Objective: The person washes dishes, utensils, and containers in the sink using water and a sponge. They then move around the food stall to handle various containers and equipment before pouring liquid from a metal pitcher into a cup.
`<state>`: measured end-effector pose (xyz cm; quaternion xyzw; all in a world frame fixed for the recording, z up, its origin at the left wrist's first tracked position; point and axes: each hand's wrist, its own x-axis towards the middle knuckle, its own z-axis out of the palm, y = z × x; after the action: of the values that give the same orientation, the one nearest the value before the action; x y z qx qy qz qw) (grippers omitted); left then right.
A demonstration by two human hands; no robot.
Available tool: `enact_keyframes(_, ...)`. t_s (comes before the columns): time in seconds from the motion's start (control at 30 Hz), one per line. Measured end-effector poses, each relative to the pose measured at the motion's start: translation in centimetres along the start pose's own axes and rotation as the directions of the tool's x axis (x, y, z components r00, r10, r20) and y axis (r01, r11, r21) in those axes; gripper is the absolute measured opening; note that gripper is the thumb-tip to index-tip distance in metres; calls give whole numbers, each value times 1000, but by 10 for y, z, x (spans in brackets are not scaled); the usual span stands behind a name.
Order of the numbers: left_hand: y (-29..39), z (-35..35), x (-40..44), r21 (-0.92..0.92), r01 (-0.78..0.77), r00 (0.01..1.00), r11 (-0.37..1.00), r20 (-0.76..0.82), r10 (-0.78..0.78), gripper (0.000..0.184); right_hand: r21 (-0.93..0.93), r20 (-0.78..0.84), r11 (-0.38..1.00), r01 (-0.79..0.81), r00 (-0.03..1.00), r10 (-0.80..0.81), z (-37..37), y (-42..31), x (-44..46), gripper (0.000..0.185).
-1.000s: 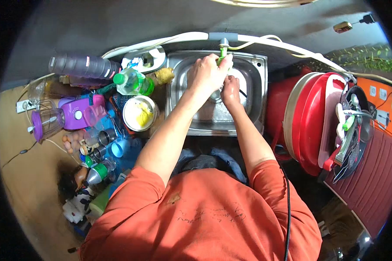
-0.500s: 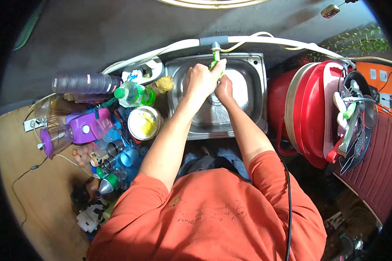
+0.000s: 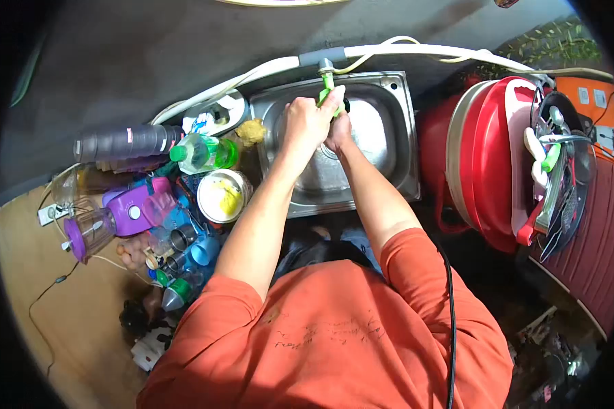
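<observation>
A green tap (image 3: 328, 80) comes down from the wall over the metal sink (image 3: 406, 143). My left hand (image 3: 305, 124) is closed at the tap, its thumb lying along the green part and its fingers curled. Just below and to the right, my right hand (image 3: 339, 131) is curled close against the left one. Its fingertips are partly hidden, and I cannot make out what is in them. A small dark patch shows beside the right hand. No stream of water can be made out.
Left of the sink are a yellow sponge (image 3: 251, 131), a green-capped bottle (image 3: 205, 153), a white tub (image 3: 220, 198) and a purple blender (image 3: 129, 208). Large red basins (image 3: 488, 163) stand on the right, with pans and utensils (image 3: 556, 157). A white pipe (image 3: 430, 49) runs behind.
The whole view has shifted slightly. Both hands stay at the tap; my right hand now sits a little closer under the left.
</observation>
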<state>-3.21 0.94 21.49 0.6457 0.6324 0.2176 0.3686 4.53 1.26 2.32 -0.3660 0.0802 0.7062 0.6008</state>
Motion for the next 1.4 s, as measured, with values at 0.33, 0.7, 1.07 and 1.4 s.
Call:
enact_keyframes(0.33,8,-4,-5,-36,-11,1000,999,18,11,65,-70,38,994,82,996,-80,-42,-3,1,48)
enact_keyframes(0.7,10,-8,-6,41,-15,999,999,52,13,68,378,62,903,202,968,-242,-27,-26,-7,36)
enact_keyframes(1.07,9,-5,-2,84,4,1000,996,25,-6,71,268,126,958,-105,989,73,-39,-23,-12,41)
enact_keyframes(1.4,12,-6,-1,188,0,1000,982,9,-1,69,76,206,800,-595,794,571,-31,-21,-29,49)
